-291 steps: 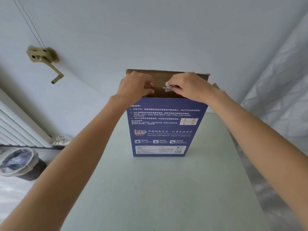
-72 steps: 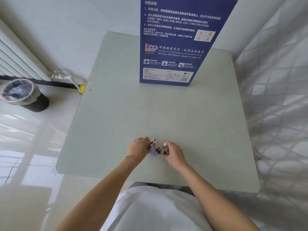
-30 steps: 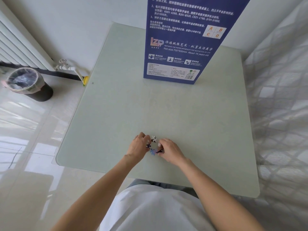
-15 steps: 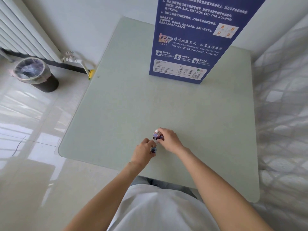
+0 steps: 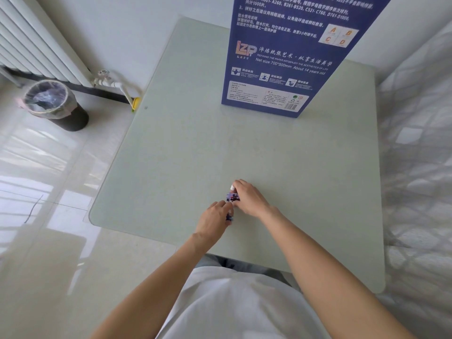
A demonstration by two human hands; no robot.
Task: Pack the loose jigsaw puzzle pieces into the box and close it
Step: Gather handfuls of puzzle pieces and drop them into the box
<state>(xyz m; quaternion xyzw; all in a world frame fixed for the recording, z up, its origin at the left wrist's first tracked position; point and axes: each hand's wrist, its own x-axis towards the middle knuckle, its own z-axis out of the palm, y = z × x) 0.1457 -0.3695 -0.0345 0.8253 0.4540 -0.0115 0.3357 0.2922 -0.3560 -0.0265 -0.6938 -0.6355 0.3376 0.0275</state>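
Note:
A tall blue puzzle box (image 5: 291, 59) stands upright at the far side of the pale green table (image 5: 195, 148); its top is out of frame. Near the table's front edge, my right hand (image 5: 248, 198) pinches a few dark blue-and-white puzzle pieces (image 5: 232, 197) between thumb and fingers. My left hand (image 5: 215, 217) is just below it with fingers curled round another dark piece (image 5: 229, 217). The two hands almost touch. No loose pieces show on the table around them.
A lined black waste bin (image 5: 55, 105) stands on the shiny floor at the left, beside a white radiator (image 5: 36, 45) and its pipe. A white quilted mattress (image 5: 418, 167) runs along the table's right edge. A white wall is behind the box.
The pieces that lay between my hands are now picked up: the right hand has them pinched and the left holds one. Both hands stayed near the front edge; the view shifted slightly.

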